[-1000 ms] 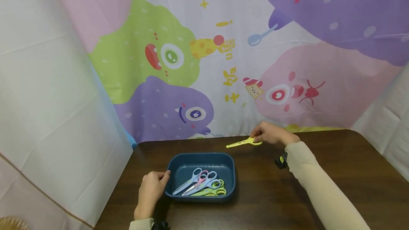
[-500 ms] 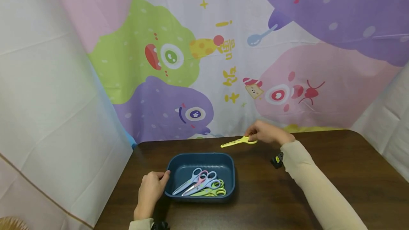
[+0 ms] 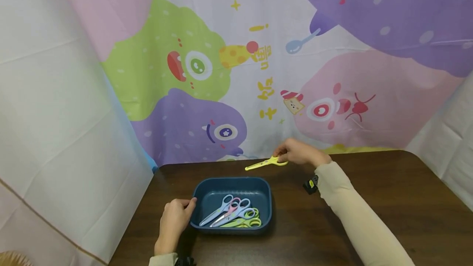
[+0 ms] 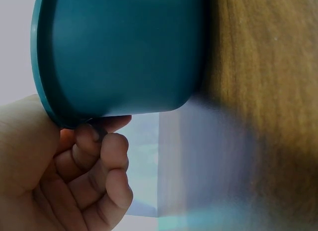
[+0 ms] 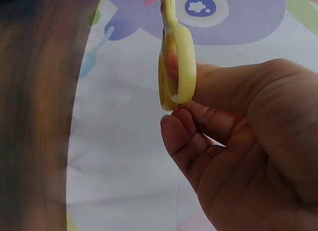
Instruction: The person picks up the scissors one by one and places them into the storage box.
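My right hand [image 3: 301, 152] pinches a pair of yellow scissors [image 3: 267, 162] by the handle loops, above the table behind the box, with the blades pointing left. In the right wrist view the yellow handle loops [image 5: 186, 67] sit between thumb and fingers. A dark teal box [image 3: 269, 200] stands on the table, holding light blue scissors [image 3: 240, 212], pink-handled scissors [image 3: 233, 206] and green scissors [image 3: 251, 221] in an overlapping pile. At its left side my left hand [image 3: 174, 218] grips the rim; in the left wrist view, curled fingers [image 4: 117, 151] lie against the box wall [image 4: 124, 52].
The dark wooden table [image 3: 332, 225] ends at the back against a curtain [image 3: 273, 134] printed with cartoon monsters. White cloth [image 3: 74, 114] hangs along the left side. A brown, ribbed round object [image 3: 15, 258] shows in the lower left corner.
My right hand has carried the yellow scissors steadily left, to a spot behind the box. The left hand and the box with its scissors have stayed in place.
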`<control>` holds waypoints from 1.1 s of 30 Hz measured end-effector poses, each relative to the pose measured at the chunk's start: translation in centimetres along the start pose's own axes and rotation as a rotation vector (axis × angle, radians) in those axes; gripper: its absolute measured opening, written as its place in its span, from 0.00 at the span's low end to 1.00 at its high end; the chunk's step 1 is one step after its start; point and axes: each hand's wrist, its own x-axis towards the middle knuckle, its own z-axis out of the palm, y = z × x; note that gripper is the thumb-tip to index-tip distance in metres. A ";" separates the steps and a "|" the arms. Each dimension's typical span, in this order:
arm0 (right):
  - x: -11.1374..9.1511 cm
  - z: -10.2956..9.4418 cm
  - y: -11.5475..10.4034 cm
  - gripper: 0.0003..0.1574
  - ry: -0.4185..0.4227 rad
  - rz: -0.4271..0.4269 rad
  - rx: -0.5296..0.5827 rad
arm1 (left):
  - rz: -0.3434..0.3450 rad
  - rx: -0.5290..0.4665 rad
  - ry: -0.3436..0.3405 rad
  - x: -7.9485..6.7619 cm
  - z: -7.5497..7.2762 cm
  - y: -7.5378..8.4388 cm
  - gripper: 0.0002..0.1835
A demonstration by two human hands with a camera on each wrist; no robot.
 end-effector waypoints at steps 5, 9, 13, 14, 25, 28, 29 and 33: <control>0.3 0.4 -0.8 0.15 0.001 0.012 0.017 | 0.003 -0.002 0.010 0.0 0.0 0.0 0.14; 0.6 0.7 -1.3 0.14 0.001 0.023 0.019 | -0.003 0.001 0.002 0.1 0.0 0.0 0.15; 0.8 1.0 -1.7 0.13 0.004 0.005 0.006 | -0.005 0.003 -0.008 0.1 0.0 0.0 0.15; 0.9 1.0 -1.7 0.13 0.004 -0.004 0.003 | -0.006 0.003 -0.008 0.1 0.0 0.0 0.15; 1.6 1.4 -3.2 0.12 -0.033 -0.060 -0.003 | -0.008 0.002 -0.007 0.0 -0.1 0.0 0.13; 1.8 1.6 -3.5 0.11 -0.048 -0.070 -0.004 | -0.009 0.003 -0.009 0.1 0.0 0.0 0.13; 1.9 1.7 -3.6 0.11 -0.052 -0.066 0.001 | -0.008 0.003 -0.008 0.1 0.0 0.0 0.13; 2.0 2.1 -3.8 0.10 -0.069 -0.058 0.012 | -0.006 0.001 -0.007 0.1 0.1 -0.1 0.14</control>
